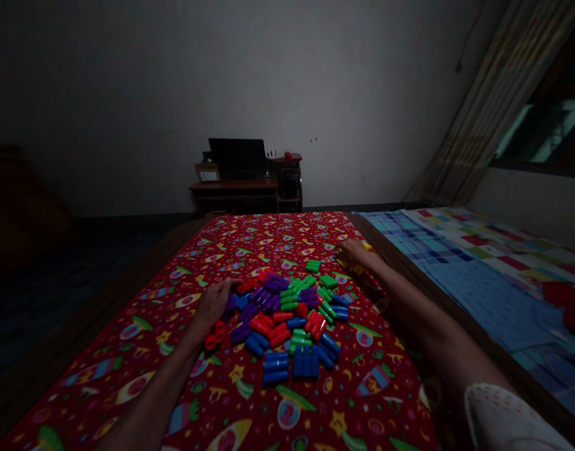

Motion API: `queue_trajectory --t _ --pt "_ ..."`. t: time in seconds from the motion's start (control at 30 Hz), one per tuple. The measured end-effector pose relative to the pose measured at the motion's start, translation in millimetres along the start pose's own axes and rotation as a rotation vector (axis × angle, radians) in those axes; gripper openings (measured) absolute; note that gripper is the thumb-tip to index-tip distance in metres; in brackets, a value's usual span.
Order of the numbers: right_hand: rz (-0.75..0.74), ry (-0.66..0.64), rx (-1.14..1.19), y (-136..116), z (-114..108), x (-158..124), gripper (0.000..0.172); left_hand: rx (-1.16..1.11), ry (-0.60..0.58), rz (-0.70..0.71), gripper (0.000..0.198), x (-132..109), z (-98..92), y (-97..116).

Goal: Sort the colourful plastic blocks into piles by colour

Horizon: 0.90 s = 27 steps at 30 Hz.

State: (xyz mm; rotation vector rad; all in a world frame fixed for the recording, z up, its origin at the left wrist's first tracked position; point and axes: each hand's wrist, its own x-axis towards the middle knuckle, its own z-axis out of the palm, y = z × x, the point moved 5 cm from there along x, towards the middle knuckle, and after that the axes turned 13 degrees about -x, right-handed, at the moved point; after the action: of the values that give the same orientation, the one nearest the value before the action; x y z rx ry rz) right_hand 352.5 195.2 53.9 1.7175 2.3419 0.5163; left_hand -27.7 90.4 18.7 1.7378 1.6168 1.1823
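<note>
A loose heap of plastic toy blocks, each shaped like joined tubes, lies on the red patterned cloth [188, 300]. Purple blocks [269, 302], green blocks [290, 299], red blocks [315, 324] and blue blocks [306, 361] are mixed together. My left hand [215, 304] rests at the heap's left edge, fingers stretched toward red and purple pieces, with no block clearly held. A red block [215, 336] lies just below its wrist. Beyond the heap on the right, my right hand [354, 252] is closed over yellow blocks [351, 266]; its fingertips are partly hidden.
One green block [312, 265] lies apart at the heap's far side. A desk [235, 186] with a black monitor [238, 156] stands against the wall. To the right is a surface with blue checked bedding [423, 263]. A curtain [480, 106] hangs beside the window.
</note>
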Motion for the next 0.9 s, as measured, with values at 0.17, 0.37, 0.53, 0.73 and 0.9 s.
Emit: queue_trajectory --t 0.17,0.37,0.53,0.73,0.9 --pt "-0.068 0.238 0.016 -12.4 3.0 -25.8 0.041 -0.004 -0.010 0.000 0.059 1.5 0.8 -1.3" --pt "-0.048 0.320 -0.039 -11.4 18.7 -39.4 0.036 0.010 -0.004 0.008 0.058 1.8 -0.4 0.7" --pt "-0.062 0.292 -0.028 -1.5 25.5 -29.4 0.036 0.017 0.004 0.021 0.056 0.2 -1.6 5.0" --pt "0.104 0.398 0.087 12.8 22.6 -35.7 0.045 0.014 0.017 0.013 0.056 1.4 -0.6 3.2" --pt "0.495 0.285 0.425 63.8 35.3 -34.8 0.056 0.022 0.023 0.011 0.057 1.4 -1.1 3.1"
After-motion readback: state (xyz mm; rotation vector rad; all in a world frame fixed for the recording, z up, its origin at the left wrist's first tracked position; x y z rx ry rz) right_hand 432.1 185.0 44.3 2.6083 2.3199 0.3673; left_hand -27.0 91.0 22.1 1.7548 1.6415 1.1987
